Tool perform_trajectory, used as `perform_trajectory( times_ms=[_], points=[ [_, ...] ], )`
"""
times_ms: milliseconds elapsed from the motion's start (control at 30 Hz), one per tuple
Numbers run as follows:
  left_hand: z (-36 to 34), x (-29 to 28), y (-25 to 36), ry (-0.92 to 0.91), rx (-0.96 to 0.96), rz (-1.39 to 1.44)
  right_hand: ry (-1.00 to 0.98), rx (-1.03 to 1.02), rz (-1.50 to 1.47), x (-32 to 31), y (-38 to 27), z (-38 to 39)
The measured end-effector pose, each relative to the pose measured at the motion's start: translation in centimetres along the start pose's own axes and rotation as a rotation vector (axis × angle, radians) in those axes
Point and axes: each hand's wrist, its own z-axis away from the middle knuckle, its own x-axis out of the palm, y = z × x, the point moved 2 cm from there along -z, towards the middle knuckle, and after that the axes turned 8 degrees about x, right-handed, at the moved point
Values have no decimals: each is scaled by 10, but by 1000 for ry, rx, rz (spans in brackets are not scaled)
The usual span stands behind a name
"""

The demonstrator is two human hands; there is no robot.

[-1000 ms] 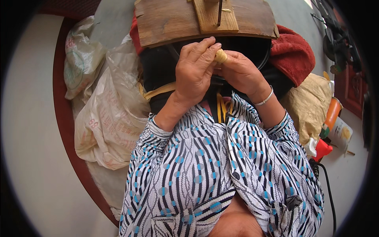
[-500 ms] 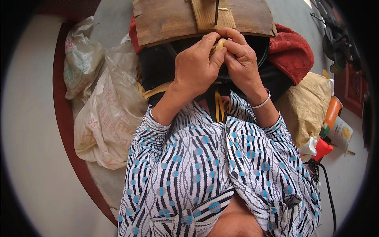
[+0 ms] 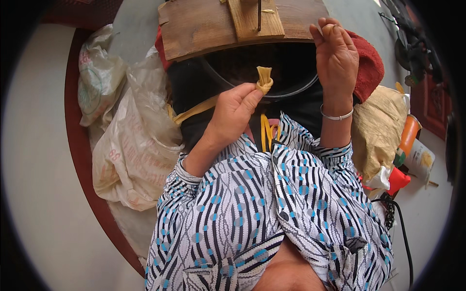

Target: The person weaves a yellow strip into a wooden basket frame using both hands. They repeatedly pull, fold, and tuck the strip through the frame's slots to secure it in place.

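A pale yellow strip, folded into a small knot (image 3: pixel 263 83), sticks up from between the thumb and forefinger of my left hand (image 3: pixel 234 109). Its short flat end points away from me. Behind my left wrist a similar yellow band (image 3: pixel 195 110) runs to the left; whether it joins the knot is hidden. My right hand (image 3: pixel 337 60) is raised at the right, apart from the knot, beside the wooden board (image 3: pixel 199 29). Its fingers are curled in towards the thumb, and anything between the tips is too small to make out. Under both hands sits a dark round basin (image 3: pixel 291 92).
An upright metal rod (image 3: pixel 259 17) stands on a wooden block on the board. Red cloth (image 3: pixel 366 63) lies at the right. White plastic sacks (image 3: pixel 131 165) lie at the left. A tan bag (image 3: pixel 376 131), an orange bottle (image 3: pixel 409 133) and a cup (image 3: pixel 421 160) are at the right.
My hands were together around the yellow strip. Now my right hand has let go and moved right and up, while my left has come slightly nearer me, still holding the knot.
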Motion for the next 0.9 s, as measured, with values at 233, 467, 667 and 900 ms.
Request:
perform_trajectory(
  times_ms=[233,467,667,900],
  points=[
    [-23,-1,24,140,604,-1002,-367,156,685,29,-7,20],
    [-26,4,24,80,759,-1257,-585,373,1260,32,-16,17],
    [-31,-6,26,-5,666,-952,-669,322,956,29,-10,23],
    [-26,-51,29,-312,-120,-35,-826,88,1109,21,-23,38]
  ],
)
